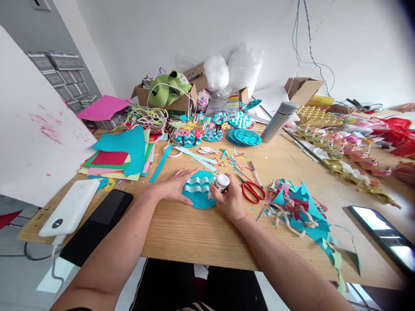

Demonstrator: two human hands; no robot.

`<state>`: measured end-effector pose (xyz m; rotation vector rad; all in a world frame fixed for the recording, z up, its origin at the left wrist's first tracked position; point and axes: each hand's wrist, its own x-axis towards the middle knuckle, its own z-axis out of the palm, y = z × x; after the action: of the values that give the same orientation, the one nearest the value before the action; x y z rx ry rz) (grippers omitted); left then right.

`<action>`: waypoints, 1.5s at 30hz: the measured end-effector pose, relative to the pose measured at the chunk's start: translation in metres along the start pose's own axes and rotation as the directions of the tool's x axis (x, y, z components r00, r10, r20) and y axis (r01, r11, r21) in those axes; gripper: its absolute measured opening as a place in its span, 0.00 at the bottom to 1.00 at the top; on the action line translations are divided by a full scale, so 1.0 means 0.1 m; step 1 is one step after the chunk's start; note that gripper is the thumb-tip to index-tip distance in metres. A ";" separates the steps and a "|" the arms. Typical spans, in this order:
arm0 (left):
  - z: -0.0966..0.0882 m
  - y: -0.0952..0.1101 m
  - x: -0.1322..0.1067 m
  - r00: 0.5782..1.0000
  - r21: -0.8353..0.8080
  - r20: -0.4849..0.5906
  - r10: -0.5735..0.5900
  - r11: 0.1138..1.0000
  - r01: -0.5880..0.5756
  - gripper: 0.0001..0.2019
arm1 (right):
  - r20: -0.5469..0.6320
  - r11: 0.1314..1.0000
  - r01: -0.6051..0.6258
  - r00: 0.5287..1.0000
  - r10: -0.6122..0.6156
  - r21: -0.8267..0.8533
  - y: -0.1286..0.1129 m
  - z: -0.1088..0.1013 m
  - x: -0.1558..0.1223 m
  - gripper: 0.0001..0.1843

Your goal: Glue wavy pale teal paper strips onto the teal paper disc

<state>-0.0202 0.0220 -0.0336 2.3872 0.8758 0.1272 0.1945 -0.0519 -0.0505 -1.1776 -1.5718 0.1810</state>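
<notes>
A teal paper disc (pixel 199 190) with light blue wavy strips glued across it lies on the wooden table (pixel 201 235) in front of me. My left hand (pixel 175 185) rests flat on the disc's left edge, fingers stretched out, pinning it down. My right hand (pixel 228 199) is closed around a small white glue bottle (pixel 222 182), tipped toward the disc's right edge.
Red-handled scissors (pixel 251 190) lie just right of my right hand. A heap of paper scraps (pixel 296 205) sits further right. Coloured paper sheets (pixel 119 157), finished ocean discs (pixel 243 137), a metal flask (pixel 277 123), a white power bank (pixel 71 207), and a black phone (pixel 97 224) surround the work. Another person's hand (pixel 405 172) shows at far right.
</notes>
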 end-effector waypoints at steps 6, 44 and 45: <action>0.02 -0.02 0.01 1.000 -0.004 -0.009 0.010 1.000 -0.010 0.59 | -0.006 1.000 -0.006 1.000 0.006 0.000 0.00 0.00 0.00 0.12; 0.01 0.00 0.01 1.000 0.022 -0.011 0.024 0.999 -0.024 0.59 | -0.023 0.998 -0.020 1.000 0.018 -0.056 -0.02 -0.01 0.01 0.13; 0.01 0.00 0.01 1.000 0.022 -0.009 0.020 1.000 -0.020 0.59 | -0.023 0.998 -0.021 1.000 0.020 -0.062 -0.02 -0.01 0.01 0.13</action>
<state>-0.0191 0.0222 -0.0346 2.4179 0.8620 0.1370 0.1938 -0.0527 -0.0479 -1.2405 -1.5559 0.1322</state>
